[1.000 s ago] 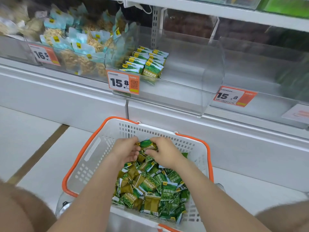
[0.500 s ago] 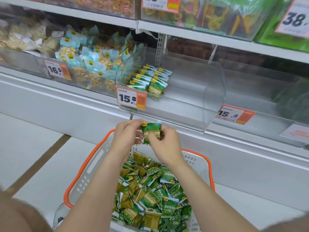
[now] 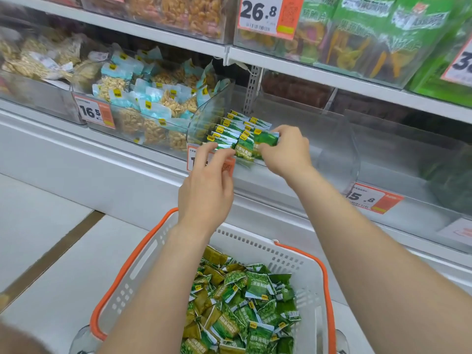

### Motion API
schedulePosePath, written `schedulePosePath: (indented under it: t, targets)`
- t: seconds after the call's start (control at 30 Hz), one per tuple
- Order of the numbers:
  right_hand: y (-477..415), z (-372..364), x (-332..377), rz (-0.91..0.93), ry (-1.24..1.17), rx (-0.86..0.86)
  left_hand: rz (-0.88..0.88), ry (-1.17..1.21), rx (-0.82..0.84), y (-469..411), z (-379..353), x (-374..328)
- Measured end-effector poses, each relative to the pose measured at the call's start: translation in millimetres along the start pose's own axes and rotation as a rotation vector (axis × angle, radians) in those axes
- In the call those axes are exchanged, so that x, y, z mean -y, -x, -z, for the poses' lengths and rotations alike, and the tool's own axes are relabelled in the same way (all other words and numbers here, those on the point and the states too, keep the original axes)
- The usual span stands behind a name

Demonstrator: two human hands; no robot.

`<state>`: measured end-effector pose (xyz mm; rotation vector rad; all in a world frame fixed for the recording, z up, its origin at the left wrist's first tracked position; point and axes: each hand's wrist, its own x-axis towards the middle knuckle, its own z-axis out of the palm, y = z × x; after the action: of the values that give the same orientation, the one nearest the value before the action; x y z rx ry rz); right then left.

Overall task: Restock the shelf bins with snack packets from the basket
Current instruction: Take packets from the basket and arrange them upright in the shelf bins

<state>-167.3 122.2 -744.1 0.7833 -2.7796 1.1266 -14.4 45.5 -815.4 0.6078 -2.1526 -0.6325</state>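
1. Up at the open front of the clear bin (image 3: 339, 139) on the shelf now; half a second ago just above the basket (image 3: 130, 261), a second ago down among its loose contents.
2. Pinching one green packet (image 3: 267, 139) in the right hand (image 3: 286, 152), between thumb and curled fingers, set against the right side of the standing rows (image 3: 237, 126) already in the bin.
3. Reaching in with the left hand (image 3: 204, 185) as well, fingertips at the front packet of the left row; pinching or only steadying it, cannot tell. Partly covering the orange price tag (image 3: 227, 166).
4. Judged from this: placing step under way, with one packet about to join the rows. Far from done, given the bare stretch of bin to the right and the deep heap of packets (image 3: 240, 307) left in the basket.
5. Glossy, crinkly film on the packets; small pillow shapes with crimped ends, green print, a yellow corner mark. Probably light and slippery, apt to topple unless stood tight against a neighbour.
6. Hard transparent plastic for the bin, with curved side walls and a low front lip. Rigid white perforated plastic with an orange rim for the basket.
7. Just beside, on the left, lumpy pale-blue peanut packs (image 3: 143, 103) in another clear bin.
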Motion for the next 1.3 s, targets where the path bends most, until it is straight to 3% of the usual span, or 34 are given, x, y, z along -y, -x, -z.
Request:
schedulePosePath:
  t: [0.13,0.3,0.4,0.73,0.87,0.97,1.07,1.17,1.3]
  targets:
    - [-39,-13,4,-0.171,0.074,0.274,-0.049,0.050,-0.046,-7,-2,9]
    - [-65,-36,8,-0.084,0.355,0.306,-0.112,0.080,-0.074,-16,-5,21]
    - [-72,-47,12,-0.037,0.403,0.229,-0.126,0.099,-0.084,-16,-8,25]
    - [-65,-50,14,-0.004,0.425,0.299,-0.122,0.118,-0.103,-12,-10,24]
    - [-56,-32,13,-0.064,0.244,0.416,-0.090,0.073,-0.084,-8,-8,18]
    - [-34,-17,16,0.013,0.196,0.270,-0.078,0.062,-0.093,-5,-6,12]
    - [-2,-7,17,0.120,0.012,-0.080,-0.027,0.057,-0.200,5,-4,4]
    - [39,-7,13,0.354,-0.114,-0.366,0.039,0.045,-0.273,17,-9,5]
    - [91,-30,-2,0.515,-0.043,-0.456,0.122,0.031,-0.125,39,-30,32]
